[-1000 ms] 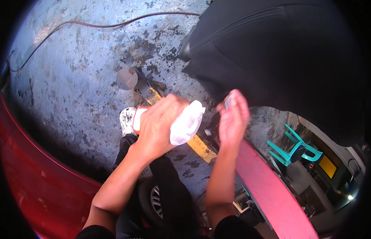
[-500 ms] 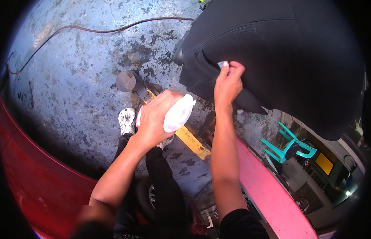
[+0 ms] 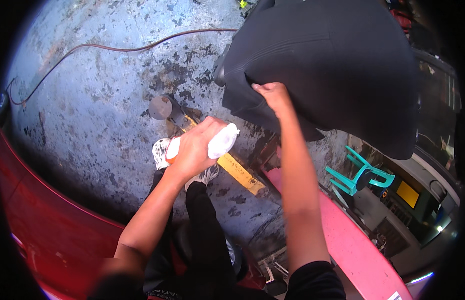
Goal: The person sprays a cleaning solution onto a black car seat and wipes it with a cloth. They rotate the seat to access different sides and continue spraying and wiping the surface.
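My left hand is wrapped around a white bottle with a patch of orange showing below the palm; the fingers cover most of its body. Over the large black cover, a smooth sheet with stitched seams, my right hand is closed, thumb and fingers together. Its fingertips touch the cover beside a short dark fold or slit. Whatever small thing they pinch is hidden from this angle.
A yellow metal bar with a round grey pad lies by my feet. Red car bodywork curves along the left. At right are a pink-red panel and a turquoise plastic chair. A thin hose crosses the worn blue floor.
My right hand has shifted left along the black cover, toward the fold. The pale bit seen at its fingertips no longer shows. My left hand keeps the bottle, turned slightly.
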`<action>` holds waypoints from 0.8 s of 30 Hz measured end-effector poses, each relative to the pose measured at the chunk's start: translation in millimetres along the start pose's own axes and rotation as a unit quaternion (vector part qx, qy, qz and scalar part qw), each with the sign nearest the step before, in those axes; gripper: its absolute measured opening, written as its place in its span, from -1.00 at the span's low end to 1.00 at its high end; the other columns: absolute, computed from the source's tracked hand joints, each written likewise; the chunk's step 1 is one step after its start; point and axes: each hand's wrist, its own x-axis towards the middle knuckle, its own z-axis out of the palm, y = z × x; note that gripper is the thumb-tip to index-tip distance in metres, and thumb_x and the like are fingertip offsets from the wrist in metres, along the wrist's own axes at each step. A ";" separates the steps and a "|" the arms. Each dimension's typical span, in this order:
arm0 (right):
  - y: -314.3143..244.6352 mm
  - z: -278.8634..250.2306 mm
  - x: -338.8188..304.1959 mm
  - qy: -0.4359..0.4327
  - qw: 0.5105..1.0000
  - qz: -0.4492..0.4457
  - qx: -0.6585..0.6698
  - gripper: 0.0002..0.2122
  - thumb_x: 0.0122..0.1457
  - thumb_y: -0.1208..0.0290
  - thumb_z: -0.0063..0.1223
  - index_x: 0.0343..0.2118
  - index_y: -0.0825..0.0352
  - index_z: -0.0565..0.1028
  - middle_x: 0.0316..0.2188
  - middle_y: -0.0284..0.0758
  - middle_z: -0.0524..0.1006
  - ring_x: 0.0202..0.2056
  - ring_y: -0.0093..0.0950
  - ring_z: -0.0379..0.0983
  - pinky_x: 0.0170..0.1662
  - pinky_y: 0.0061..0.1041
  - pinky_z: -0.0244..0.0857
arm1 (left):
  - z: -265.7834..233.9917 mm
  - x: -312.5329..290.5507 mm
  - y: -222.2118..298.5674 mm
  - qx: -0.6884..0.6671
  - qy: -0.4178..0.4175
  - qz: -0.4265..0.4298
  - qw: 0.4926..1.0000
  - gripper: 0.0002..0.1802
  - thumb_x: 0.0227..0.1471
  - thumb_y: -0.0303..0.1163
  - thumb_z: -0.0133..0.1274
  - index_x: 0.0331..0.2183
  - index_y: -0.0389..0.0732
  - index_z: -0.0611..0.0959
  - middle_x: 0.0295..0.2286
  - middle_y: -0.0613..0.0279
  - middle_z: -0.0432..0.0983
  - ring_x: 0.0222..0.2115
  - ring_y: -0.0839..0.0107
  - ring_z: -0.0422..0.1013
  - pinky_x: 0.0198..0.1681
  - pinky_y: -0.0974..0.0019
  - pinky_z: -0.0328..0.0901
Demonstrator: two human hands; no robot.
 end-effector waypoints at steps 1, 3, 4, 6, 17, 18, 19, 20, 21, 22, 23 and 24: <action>-8.0 6.6 -4.5 0.061 0.995 0.050 -0.060 -0.47 0.30 0.00 0.25 0.13 0.38 0.62 0.07 -0.21 0.69 0.14 -0.23 0.59 0.25 -0.37 0.33 | 1.9 3.5 3.3 -0.008 -0.017 -0.013 1.000 -0.43 -0.10 -0.61 0.30 0.01 -0.07 0.66 0.06 0.09 0.53 -0.06 -0.05 0.59 -0.01 0.06 0.48; -18.3 6.4 -11.6 0.069 0.986 0.102 -0.109 -0.42 0.35 -0.14 0.11 0.19 0.28 0.60 0.24 -0.16 0.57 0.29 -0.17 0.43 0.37 -0.02 0.14 | 10.4 15.6 9.7 -0.026 -0.053 -0.040 0.997 -0.39 -0.11 -0.60 0.30 0.04 0.02 0.67 0.18 0.10 0.44 -0.04 -0.07 0.59 0.02 0.03 0.48; -30.0 10.4 -19.0 0.086 0.976 0.121 -0.160 -0.41 0.37 -0.16 0.04 0.21 0.25 0.59 0.28 -0.16 0.53 0.34 -0.18 0.37 0.39 0.08 0.06 | 17.5 22.0 5.2 -0.027 -0.088 -0.056 0.994 -0.39 -0.13 -0.54 0.32 0.03 0.09 0.70 0.34 0.05 0.25 0.01 -0.10 0.58 0.08 0.01 0.47; -48.7 15.5 -28.6 0.097 0.954 0.159 -0.234 -0.41 0.46 -0.16 -0.17 0.28 0.18 0.54 0.38 -0.15 0.40 0.45 -0.17 0.17 0.39 0.37 -0.20 | 39.3 36.9 -6.2 -0.029 -0.107 -0.053 0.992 -0.42 -0.14 -0.47 0.34 0.00 0.11 0.72 0.39 -0.01 0.18 -0.01 -0.14 0.58 0.08 -0.05 0.47; -1.4 5.6 -106.5 0.450 0.873 -0.185 -0.033 -0.77 0.30 0.20 0.21 -0.16 0.24 0.72 -0.15 -0.21 0.70 -0.05 -0.14 0.62 0.26 0.05 0.22 | 136.9 99.1 -16.5 -0.057 -0.017 -0.017 0.998 -0.50 -0.07 -0.34 0.32 0.00 -0.08 0.71 -0.16 0.06 0.53 -0.11 -0.05 0.55 0.02 0.02 0.44; 13.4 9.5 -121.0 0.558 0.790 -0.254 0.003 -0.80 0.28 0.24 0.24 -0.20 0.24 0.72 -0.20 -0.21 0.70 -0.09 -0.14 0.62 0.24 0.01 0.25 | 127.9 100.3 -6.5 -0.036 -0.032 -0.042 0.998 -0.52 -0.06 -0.36 0.30 -0.02 -0.10 0.71 -0.21 0.08 0.52 -0.16 -0.03 0.55 -0.02 0.05 0.45; 39.3 12.7 -125.7 0.577 0.779 -0.237 0.068 -0.86 0.22 0.38 0.32 -0.20 0.27 0.70 -0.12 -0.21 0.67 -0.03 -0.21 0.58 0.18 -0.15 0.31 | 126.8 100.7 -10.2 -0.045 -0.009 -0.042 0.998 -0.59 -0.08 -0.41 0.26 -0.10 -0.19 0.68 -0.28 0.12 0.52 -0.21 0.10 0.56 -0.05 0.15 0.44; 72.5 19.6 -121.8 0.573 0.784 -0.156 0.181 -0.79 0.19 0.42 0.33 -0.12 0.27 0.65 -0.10 -0.18 0.64 -0.03 -0.21 0.56 0.17 -0.12 0.30 | 124.3 102.2 -10.8 -0.061 -0.012 -0.070 0.996 -0.61 -0.09 -0.43 0.25 -0.13 -0.22 0.65 -0.30 0.15 0.51 -0.24 0.19 0.54 -0.07 0.20 0.43; 110.2 32.9 -112.7 0.555 0.775 -0.074 0.293 -0.71 0.16 0.46 0.33 -0.05 0.28 0.61 -0.08 -0.16 0.61 -0.02 -0.21 0.54 0.17 -0.10 0.30 | 120.4 101.6 -8.2 -0.075 -0.015 -0.101 0.992 -0.63 -0.10 -0.45 0.23 -0.16 -0.25 0.62 -0.33 0.18 0.51 -0.27 0.28 0.53 -0.09 0.25 0.41; 163.2 51.5 -89.4 0.544 0.773 0.012 0.328 -0.64 0.17 0.47 0.33 0.04 0.32 0.55 -0.09 -0.14 0.59 -0.01 -0.20 0.54 0.16 -0.14 0.33 | 122.8 102.0 -0.7 -0.089 0.000 -0.100 0.991 -0.62 -0.10 -0.45 0.23 -0.16 -0.25 0.60 -0.36 0.23 0.51 -0.30 0.41 0.49 -0.12 0.30 0.39; 211.5 63.6 -63.1 0.533 0.761 0.096 0.357 -0.56 0.19 0.48 0.32 0.13 0.35 0.49 -0.10 -0.11 0.58 0.00 -0.20 0.53 0.14 -0.19 0.36 | 127.7 104.5 4.1 -0.076 -0.003 -0.075 0.994 -0.62 -0.10 -0.46 0.23 -0.15 -0.25 0.60 -0.37 0.24 0.50 -0.31 0.43 0.47 -0.14 0.30 0.39; 241.7 68.3 -41.7 0.549 0.761 0.120 0.324 -0.53 0.24 0.48 0.30 0.18 0.38 0.42 -0.12 -0.13 0.58 -0.06 -0.23 0.57 0.03 -0.23 0.44 | 134.5 107.1 11.3 -0.077 -0.010 -0.075 0.994 -0.61 -0.10 -0.46 0.23 -0.15 -0.26 0.60 -0.37 0.24 0.50 -0.31 0.42 0.47 -0.14 0.29 0.39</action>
